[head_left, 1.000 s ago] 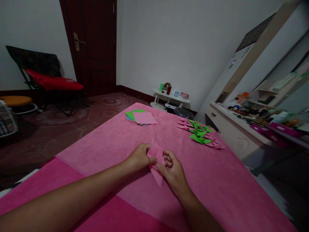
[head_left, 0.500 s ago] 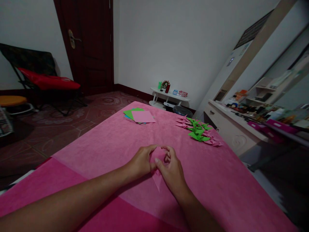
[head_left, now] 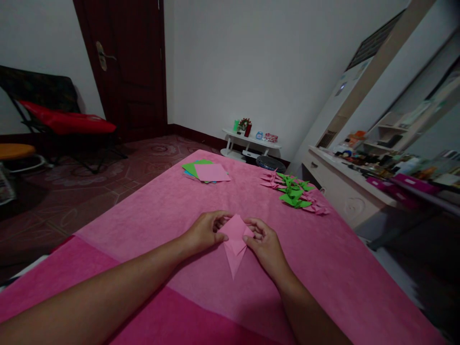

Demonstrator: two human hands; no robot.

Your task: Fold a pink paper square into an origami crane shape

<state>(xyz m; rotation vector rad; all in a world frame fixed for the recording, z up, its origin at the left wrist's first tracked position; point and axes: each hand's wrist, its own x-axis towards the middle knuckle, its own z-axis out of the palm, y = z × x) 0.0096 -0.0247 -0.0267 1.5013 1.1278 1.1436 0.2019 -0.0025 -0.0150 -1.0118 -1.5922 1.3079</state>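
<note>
A folded pink origami paper (head_left: pixel 235 239), kite-shaped with a long point toward me, is held between both hands above the pink cloth (head_left: pixel 172 211). My left hand (head_left: pixel 208 232) pinches its left corner, thumb on top and fingers behind. On the opposite corner my right hand (head_left: pixel 264 242) is closed the same way, its thumb lying on the front face. Small folded flaps show across the paper's middle. Farther back lies a stack of square paper sheets (head_left: pixel 212 172), pink on top with green and blue beneath.
Several folded pink and green paper cranes (head_left: pixel 294 194) lie at the table's right far side. A cluttered white dresser (head_left: pixel 345 187) stands to the right. Beyond the table are a low white shelf (head_left: pixel 251 139) and a door (head_left: pixel 129 67); a red-seated folding chair (head_left: pixel 68 117) is at left.
My hands have moved apart to the paper's two side corners, so its front now shows flat and open. The view has shifted slightly.
</note>
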